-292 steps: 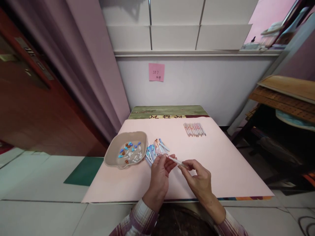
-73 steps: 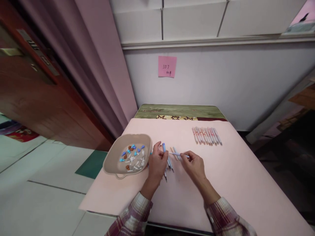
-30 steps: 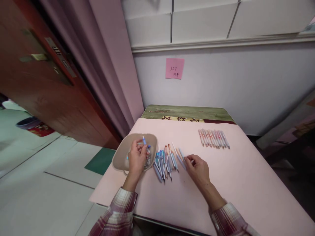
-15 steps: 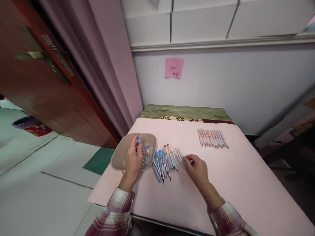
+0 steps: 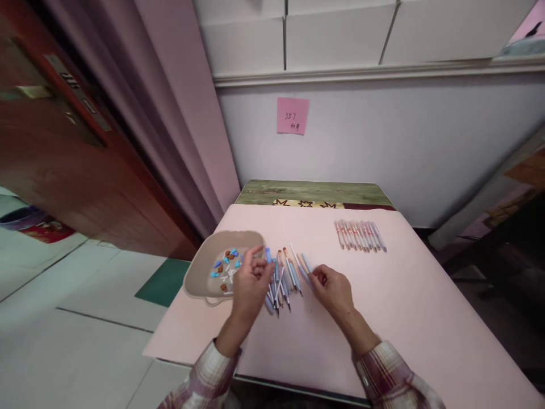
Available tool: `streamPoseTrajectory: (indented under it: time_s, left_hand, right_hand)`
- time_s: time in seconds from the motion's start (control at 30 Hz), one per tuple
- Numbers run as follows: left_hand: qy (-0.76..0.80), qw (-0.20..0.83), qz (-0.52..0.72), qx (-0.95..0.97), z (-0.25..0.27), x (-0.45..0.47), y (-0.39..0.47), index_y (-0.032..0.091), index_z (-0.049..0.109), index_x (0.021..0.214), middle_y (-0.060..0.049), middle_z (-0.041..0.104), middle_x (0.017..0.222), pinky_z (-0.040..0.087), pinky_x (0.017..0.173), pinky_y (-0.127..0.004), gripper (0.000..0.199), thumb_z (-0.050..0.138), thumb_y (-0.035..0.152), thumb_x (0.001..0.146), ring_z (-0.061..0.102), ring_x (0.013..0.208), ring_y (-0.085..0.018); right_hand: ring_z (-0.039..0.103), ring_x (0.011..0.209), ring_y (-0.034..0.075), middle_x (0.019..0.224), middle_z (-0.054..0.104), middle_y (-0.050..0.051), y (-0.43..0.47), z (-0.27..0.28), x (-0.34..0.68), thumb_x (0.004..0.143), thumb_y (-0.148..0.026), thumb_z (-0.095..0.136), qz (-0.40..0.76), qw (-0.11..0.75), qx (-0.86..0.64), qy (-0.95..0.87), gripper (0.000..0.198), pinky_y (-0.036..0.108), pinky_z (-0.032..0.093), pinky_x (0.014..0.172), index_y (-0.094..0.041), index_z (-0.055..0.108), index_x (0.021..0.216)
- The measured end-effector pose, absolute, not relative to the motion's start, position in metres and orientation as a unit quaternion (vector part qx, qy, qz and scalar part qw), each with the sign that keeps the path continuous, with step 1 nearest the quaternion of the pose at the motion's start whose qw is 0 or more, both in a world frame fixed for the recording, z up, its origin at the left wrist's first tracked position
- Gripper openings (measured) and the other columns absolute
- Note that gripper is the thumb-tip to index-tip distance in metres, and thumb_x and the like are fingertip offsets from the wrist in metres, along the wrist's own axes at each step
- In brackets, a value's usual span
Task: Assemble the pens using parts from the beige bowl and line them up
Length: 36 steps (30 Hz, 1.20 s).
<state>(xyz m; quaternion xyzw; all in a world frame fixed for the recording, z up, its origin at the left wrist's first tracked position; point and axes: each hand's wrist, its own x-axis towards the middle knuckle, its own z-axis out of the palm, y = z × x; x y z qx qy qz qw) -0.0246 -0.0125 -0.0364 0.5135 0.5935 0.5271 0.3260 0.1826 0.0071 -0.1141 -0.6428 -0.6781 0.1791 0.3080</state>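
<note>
1. here's the left hand (image 5: 250, 284), raised between the basin (image 5: 196, 272) and the loose pile of pens (image 5: 283, 284), palm partly turned in, its fingers bent and slightly parted.
2. a bright blue piece (image 5: 267, 254) shows right at those left fingertips, over the upper left edge of the pile; whether they're really pinching it, i cannot tell.
3. across to the right hand (image 5: 334, 289), and this one's clear: thumb and forefinger pinching the lower part of a pale lilac barrel (image 5: 304, 276), the remaining fingers curled under.
4. that barrel slants at the right edge of the pile, just beside a thin white stick (image 5: 293, 251).
5. the pile itself lies between the two hands, a jumble of blue, orange-brown and pale pens, many with dark tips pointing toward the person, several crossing.
6. inside the beige basin, on the left of the desk (image 5: 383, 324), lie scattered brown bits (image 5: 220, 269), blue bits (image 5: 215, 275) and short white bits (image 5: 230, 276).
7. far right of the pile, and well apart from it, a neat row of clear pens (image 5: 360, 236) with reddish markings, side by side.
8. beyond the desk, on the pale wall (image 5: 340, 130), a pink note (image 5: 292, 115) reading 357, more writing below.
</note>
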Motion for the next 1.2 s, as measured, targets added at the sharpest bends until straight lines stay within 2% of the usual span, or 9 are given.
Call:
streamPoseTrajectory:
  time_s: [0.1, 0.33, 0.57, 0.77, 0.87, 0.93, 1.0, 1.1, 1.2]
  left_hand:
    - [0.599, 0.335, 0.451, 0.571, -0.05, -0.001, -0.015, 0.02, 0.052, 0.122, 0.004, 0.059, 0.07, 0.045, 0.051, -0.022, 0.044, 0.059, 0.034, 0.081, 0.057, 0.051, -0.011]
    - [0.655, 0.238, 0.354, 0.624, -0.066, 0.014, 0.005, 0.015, 0.052, 0.124, 0.0, 0.063, 0.067, 0.042, 0.059, -0.028, 0.043, 0.054, 0.026, 0.083, 0.06, 0.059, -0.017]
    - [0.67, 0.226, 0.305, 0.638, -0.066, 0.025, 0.024, 0.015, 0.056, 0.116, -0.002, 0.064, 0.071, 0.041, 0.064, -0.027, 0.036, 0.053, 0.024, 0.081, 0.063, 0.068, -0.019]
    - [0.674, 0.208, 0.287, 0.649, -0.067, 0.024, 0.037, 0.017, 0.059, 0.111, -0.002, 0.065, 0.072, 0.039, 0.063, -0.027, 0.031, 0.052, 0.024, 0.082, 0.063, 0.07, -0.019]
    - [0.685, 0.205, 0.289, 0.637, -0.065, 0.021, 0.038, 0.016, 0.057, 0.114, -0.002, 0.066, 0.073, 0.039, 0.062, -0.027, 0.032, 0.05, 0.024, 0.083, 0.063, 0.071, -0.019]
    - [0.691, 0.196, 0.276, 0.638, -0.064, 0.023, 0.038, 0.015, 0.055, 0.116, -0.003, 0.067, 0.075, 0.04, 0.063, -0.027, 0.034, 0.05, 0.023, 0.084, 0.064, 0.072, -0.02]
    - [0.695, 0.18, 0.252, 0.649, -0.064, 0.029, 0.036, 0.014, 0.053, 0.118, -0.005, 0.068, 0.078, 0.041, 0.066, -0.028, 0.034, 0.049, 0.022, 0.084, 0.065, 0.076, -0.021]
    - [0.702, 0.13, 0.209, 0.668, -0.065, 0.045, 0.03, 0.013, 0.052, 0.116, -0.011, 0.069, 0.09, 0.043, 0.07, -0.03, 0.032, 0.048, 0.019, 0.085, 0.066, 0.086, -0.023]
    - [0.701, 0.089, 0.17, 0.686, -0.068, 0.057, 0.023, 0.013, 0.052, 0.111, -0.013, 0.068, 0.092, 0.045, 0.07, -0.032, 0.025, 0.048, 0.021, 0.088, 0.067, 0.087, -0.026]
  right_hand:
    - [0.058, 0.057, 0.015, 0.063, 0.066, -0.001, 0.006, -0.113, 0.182, 0.08, -0.04, 0.062, 0.158, 0.27, -0.639, -0.703, 0.019, 0.025, 0.03, 0.054, -0.024, 0.065, 0.073]
    - [0.061, 0.061, 0.016, 0.07, 0.07, 0.0, 0.006, -0.113, 0.179, 0.08, -0.038, 0.063, 0.161, 0.253, -0.623, -0.723, 0.015, 0.025, 0.032, 0.055, -0.024, 0.066, 0.075]
    - [0.059, 0.057, 0.016, 0.061, 0.067, -0.001, 0.006, -0.098, 0.183, 0.074, -0.026, 0.059, 0.19, 0.245, -0.632, -0.71, 0.011, 0.024, 0.031, 0.054, -0.023, 0.064, 0.065]
    - [0.051, 0.05, 0.013, 0.052, 0.06, -0.003, 0.012, -0.093, 0.211, 0.068, -0.024, 0.058, 0.324, 0.227, -0.563, -0.726, 0.013, 0.023, 0.029, 0.05, -0.021, 0.063, 0.056]
    - [0.048, 0.05, 0.013, 0.051, 0.056, -0.003, 0.017, -0.094, 0.224, 0.072, -0.031, 0.055, 0.423, 0.272, -0.533, -0.68, 0.019, 0.022, 0.031, 0.049, -0.019, 0.064, 0.06]
    - [0.048, 0.05, 0.013, 0.051, 0.055, -0.003, 0.022, -0.095, 0.223, 0.077, -0.036, 0.053, 0.396, 0.325, -0.592, -0.623, 0.025, 0.023, 0.03, 0.049, -0.018, 0.063, 0.062]
    - [0.049, 0.052, 0.013, 0.053, 0.056, -0.002, 0.025, -0.096, 0.214, 0.078, -0.039, 0.054, 0.303, 0.338, -0.679, -0.577, 0.027, 0.023, 0.029, 0.05, -0.019, 0.063, 0.062]
    - [0.054, 0.057, 0.014, 0.059, 0.063, -0.001, 0.026, -0.099, 0.195, 0.081, -0.041, 0.056, 0.21, 0.287, -0.736, -0.576, 0.026, 0.025, 0.027, 0.053, -0.022, 0.065, 0.066]
    - [0.058, 0.062, 0.016, 0.066, 0.067, 0.0, 0.025, -0.102, 0.183, 0.086, -0.049, 0.052, 0.198, 0.253, -0.728, -0.606, 0.032, 0.025, 0.026, 0.055, -0.024, 0.068, 0.075]
